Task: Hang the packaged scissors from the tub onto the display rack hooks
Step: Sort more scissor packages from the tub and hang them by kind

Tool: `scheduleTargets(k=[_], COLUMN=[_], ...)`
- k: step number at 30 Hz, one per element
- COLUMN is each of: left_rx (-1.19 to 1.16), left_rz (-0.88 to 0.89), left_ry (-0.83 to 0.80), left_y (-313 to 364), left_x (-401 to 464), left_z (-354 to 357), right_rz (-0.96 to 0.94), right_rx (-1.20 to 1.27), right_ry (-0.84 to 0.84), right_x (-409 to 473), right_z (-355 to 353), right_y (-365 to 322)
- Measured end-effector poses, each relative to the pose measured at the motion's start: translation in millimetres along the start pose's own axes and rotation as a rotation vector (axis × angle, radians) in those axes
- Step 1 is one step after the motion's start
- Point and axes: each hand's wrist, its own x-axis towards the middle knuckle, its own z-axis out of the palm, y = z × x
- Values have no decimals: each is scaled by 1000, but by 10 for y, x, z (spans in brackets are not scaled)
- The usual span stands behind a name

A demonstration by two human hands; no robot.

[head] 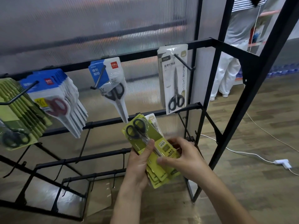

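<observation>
From the head camera, both hands meet in front of a black metal display rack (161,52) with angled hooks. The left hand (140,164) grips a fanned stack of yellow-green carded packs of black-handled scissors (150,143), held upside down, thumb pressed across the top pack's blades. The right hand (182,157) curls its fingers (171,143) round the stack's right edge, pinching it. The stack sits below the second crossbar, apart from any hook. On the top rail hang, left to right, a row of yellow-green scissor packs (17,110), a thick row of blue-and-white packs with red-handled scissors (56,101), one blue-and-white pack with black-handled scissors (111,84), and white packs of slim black scissors (174,78). A white cable (242,152) lies on the wooden floor (258,183).
</observation>
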Motion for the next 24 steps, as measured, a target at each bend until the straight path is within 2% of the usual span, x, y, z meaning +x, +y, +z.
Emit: scheduleTargets(k=[6, 13, 24], left_rx=[-30, -54, -140], left_rz=[27, 81, 164], left_ry=[-26, -12, 178], left_y=[10, 5, -19], left_x=[-55, -193, -493], left_z=[-129, -198, -609], right_rz=[-13, -31, -343], right_rx=[204, 466, 497], right_ry=[133, 170, 15], right_x=[-42, -98, -195], right_z=[22, 83, 335], right_y=[45, 44, -360])
